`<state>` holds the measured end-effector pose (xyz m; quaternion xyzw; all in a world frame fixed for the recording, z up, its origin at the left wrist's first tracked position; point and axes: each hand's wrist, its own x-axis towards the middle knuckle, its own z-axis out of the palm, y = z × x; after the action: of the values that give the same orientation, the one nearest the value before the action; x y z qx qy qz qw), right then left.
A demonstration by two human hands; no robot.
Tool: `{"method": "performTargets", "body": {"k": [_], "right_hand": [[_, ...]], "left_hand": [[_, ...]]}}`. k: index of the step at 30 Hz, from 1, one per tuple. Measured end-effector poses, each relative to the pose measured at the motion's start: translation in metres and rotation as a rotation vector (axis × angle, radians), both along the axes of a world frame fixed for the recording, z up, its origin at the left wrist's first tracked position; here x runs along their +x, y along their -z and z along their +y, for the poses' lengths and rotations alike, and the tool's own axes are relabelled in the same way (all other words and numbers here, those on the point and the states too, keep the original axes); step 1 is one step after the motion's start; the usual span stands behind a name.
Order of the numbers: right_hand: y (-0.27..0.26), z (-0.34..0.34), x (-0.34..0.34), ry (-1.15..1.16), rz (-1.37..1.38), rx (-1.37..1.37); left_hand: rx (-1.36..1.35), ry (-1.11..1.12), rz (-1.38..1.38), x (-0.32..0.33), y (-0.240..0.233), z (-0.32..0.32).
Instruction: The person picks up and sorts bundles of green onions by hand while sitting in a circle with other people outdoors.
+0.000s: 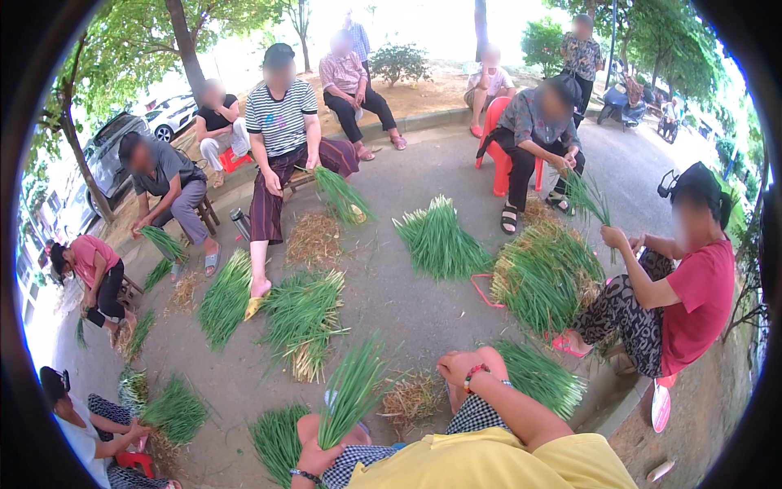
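Note:
My left hand (319, 457), with a dark bracelet at the wrist, grips a bunch of long green chives (351, 391) by its lower ends above my lap. The leaves fan upward and away from me. Over my right knee is my right hand (459, 368), its fingers curled; whether anything is between them is hidden. A band of red beads circles that wrist. Beside my left leg lies a pile of chives (278, 437), and another chive pile (537, 379) lies beyond my right knee. Dry brown trimmings (409, 400) are heaped on the pavement between my feet.
Several seated people surround the paved area, one in a red shirt (696, 299) close on my right. More chive bundles (305, 318) and a large chive heap (544, 275) lie ahead. A thermos (240, 223) stands near one person's foot. A curb (617, 406) runs at right.

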<state>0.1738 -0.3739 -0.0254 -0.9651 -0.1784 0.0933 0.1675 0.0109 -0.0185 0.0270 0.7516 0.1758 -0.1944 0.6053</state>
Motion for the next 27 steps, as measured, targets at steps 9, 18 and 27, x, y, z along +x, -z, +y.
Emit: {"method": "performTargets", "body": {"k": [9,18,27], "right_hand": [[-0.0003,-0.0007,-0.0007,-0.005,0.002,0.026],[0.0044,-0.0005,-0.0012,-0.009,0.019,0.027],[0.0009,0.0017,-0.003,0.01,-0.04,0.063]], "left_hand": [[-0.011,-0.01,-0.003,-0.0009,-0.0038,-0.0012],[0.002,-0.005,-0.012,-0.0034,-0.0023,0.0005],[0.037,0.004,-0.003,-0.0037,-0.0039,0.0008]]}}
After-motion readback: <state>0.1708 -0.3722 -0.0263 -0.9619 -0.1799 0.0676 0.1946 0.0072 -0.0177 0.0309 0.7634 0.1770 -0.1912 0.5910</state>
